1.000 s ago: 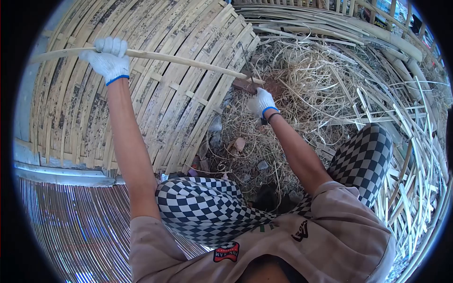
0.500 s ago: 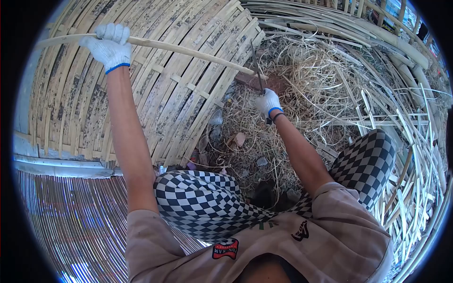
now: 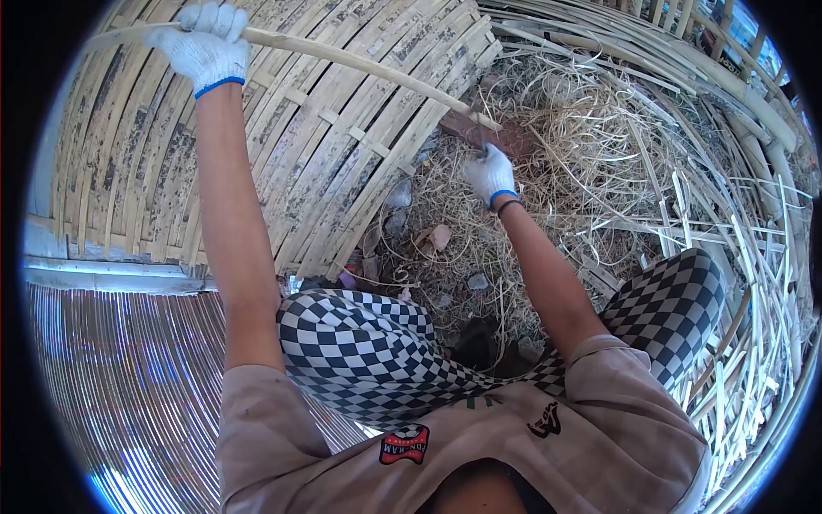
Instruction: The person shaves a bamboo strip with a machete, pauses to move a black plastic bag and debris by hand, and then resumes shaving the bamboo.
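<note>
Against woven bamboo slats [image 3: 282,171] on the left and curled shavings [image 3: 586,111] on the right, grasped a long pale strip [image 3: 354,60] in the left hand [image 3: 205,47], apparently to steady its length. Clasped a dark blade [image 3: 485,148], partly blurred, in the right hand [image 3: 491,176] at the strip's right end, set over a reddish block [image 3: 516,143] perhaps for support, contact uncertain.
</note>
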### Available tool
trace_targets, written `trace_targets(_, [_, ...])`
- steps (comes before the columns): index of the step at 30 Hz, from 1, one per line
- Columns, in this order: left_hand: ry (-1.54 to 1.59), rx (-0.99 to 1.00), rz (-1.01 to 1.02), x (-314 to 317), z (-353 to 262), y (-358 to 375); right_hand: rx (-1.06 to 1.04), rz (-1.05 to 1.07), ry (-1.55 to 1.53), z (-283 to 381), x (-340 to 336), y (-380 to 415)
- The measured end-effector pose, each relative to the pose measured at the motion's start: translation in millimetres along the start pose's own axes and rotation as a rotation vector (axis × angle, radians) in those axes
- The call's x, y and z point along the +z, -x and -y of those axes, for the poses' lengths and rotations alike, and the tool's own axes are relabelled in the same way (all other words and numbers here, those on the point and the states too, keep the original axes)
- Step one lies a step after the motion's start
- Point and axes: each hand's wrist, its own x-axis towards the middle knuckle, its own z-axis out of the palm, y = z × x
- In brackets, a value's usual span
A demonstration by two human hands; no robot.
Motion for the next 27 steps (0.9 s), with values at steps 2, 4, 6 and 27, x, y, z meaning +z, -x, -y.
trace_targets(2, [-0.005,0.026,-0.025,0,3,8,0.122,0.094,-0.136,-25,-8,-3])
trace_targets(4, [0.044,0.041,0.012,1,2,10,-0.183,0.072,0.173,-78,32,-44])
trace_targets(6, [0.026,0.035,-0.027,-3,1,7,-0.43,0.046,0.497,-86,44,-60])
trace_targets(27, [-0.014,0.013,-0.071,3,4,6,0.338,0.066,0.09,-160,17,0])
